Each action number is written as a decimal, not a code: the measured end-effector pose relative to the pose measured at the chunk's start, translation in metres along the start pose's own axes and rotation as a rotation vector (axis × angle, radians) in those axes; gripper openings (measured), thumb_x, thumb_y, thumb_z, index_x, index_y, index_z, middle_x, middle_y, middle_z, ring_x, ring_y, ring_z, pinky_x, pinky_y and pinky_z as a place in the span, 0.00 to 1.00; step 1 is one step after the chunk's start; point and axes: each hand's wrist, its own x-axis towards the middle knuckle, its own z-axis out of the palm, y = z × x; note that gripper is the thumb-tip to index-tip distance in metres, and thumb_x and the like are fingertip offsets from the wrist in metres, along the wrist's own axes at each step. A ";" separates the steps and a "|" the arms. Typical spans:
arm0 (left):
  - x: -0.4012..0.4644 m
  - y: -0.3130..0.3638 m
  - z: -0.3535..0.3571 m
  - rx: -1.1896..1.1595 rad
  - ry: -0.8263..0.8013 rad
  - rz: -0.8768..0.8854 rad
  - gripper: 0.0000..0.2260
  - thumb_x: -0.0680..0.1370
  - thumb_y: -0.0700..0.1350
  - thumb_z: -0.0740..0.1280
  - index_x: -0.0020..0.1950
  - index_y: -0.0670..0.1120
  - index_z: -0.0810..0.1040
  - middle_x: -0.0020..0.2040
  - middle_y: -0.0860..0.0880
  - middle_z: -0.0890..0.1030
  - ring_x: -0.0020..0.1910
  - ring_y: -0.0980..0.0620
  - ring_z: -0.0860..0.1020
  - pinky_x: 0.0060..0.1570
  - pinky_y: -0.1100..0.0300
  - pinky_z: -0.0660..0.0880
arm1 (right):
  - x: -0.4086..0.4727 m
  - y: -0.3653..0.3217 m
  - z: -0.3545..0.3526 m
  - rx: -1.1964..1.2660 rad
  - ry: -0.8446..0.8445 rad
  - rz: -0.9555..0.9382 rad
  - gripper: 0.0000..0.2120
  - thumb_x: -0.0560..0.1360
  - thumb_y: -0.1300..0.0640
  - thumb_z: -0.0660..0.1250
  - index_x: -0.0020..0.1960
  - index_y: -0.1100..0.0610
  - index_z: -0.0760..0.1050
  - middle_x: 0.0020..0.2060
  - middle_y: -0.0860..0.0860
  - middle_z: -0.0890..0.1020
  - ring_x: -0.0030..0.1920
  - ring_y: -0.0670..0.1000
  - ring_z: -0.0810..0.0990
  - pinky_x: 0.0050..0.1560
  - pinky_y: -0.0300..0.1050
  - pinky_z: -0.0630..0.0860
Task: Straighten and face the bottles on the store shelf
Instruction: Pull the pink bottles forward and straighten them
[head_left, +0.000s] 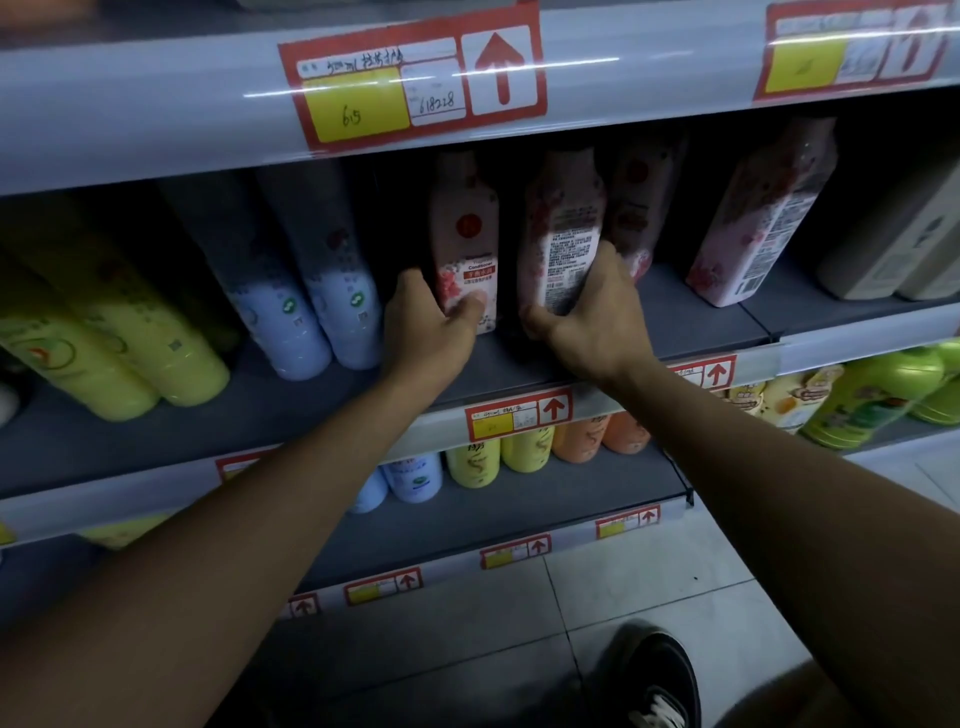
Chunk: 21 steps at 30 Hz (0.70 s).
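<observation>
On the grey metal shelf (691, 332), the left hand (434, 322) grips a pink label-forward conditioner bottle (465, 228); just right of it, the right hand (592, 306) clamps a pink back-label-forward bottle (563, 228).

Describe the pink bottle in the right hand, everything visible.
The pink bottle is tall and flat-sided, apparently plastic, with narrow shoulders and a reddish floral print. Its back label of dense small print and a barcode faces out, so it is not yet faced. It stands slightly tilted on the grey shelf, between two similar pink bottles. The right hand grips its lower part.
</observation>
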 end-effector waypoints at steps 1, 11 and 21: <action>0.000 0.002 0.000 0.009 0.015 0.002 0.17 0.73 0.53 0.74 0.52 0.47 0.71 0.51 0.50 0.81 0.48 0.51 0.79 0.45 0.61 0.70 | 0.000 0.002 -0.001 0.014 -0.020 0.003 0.31 0.64 0.43 0.75 0.60 0.51 0.68 0.56 0.50 0.78 0.58 0.53 0.79 0.58 0.55 0.79; 0.006 0.009 0.013 0.087 0.125 -0.028 0.30 0.60 0.71 0.71 0.46 0.47 0.82 0.45 0.51 0.83 0.44 0.52 0.82 0.38 0.59 0.78 | 0.010 0.002 0.003 0.067 -0.063 0.062 0.32 0.62 0.39 0.76 0.57 0.53 0.69 0.52 0.50 0.78 0.52 0.50 0.80 0.51 0.52 0.81; -0.001 0.017 0.008 0.073 0.149 -0.043 0.18 0.68 0.55 0.75 0.46 0.45 0.73 0.39 0.55 0.75 0.35 0.57 0.73 0.35 0.64 0.67 | 0.011 0.005 -0.002 0.042 -0.092 0.043 0.32 0.60 0.40 0.73 0.58 0.53 0.67 0.51 0.49 0.81 0.51 0.52 0.82 0.53 0.54 0.81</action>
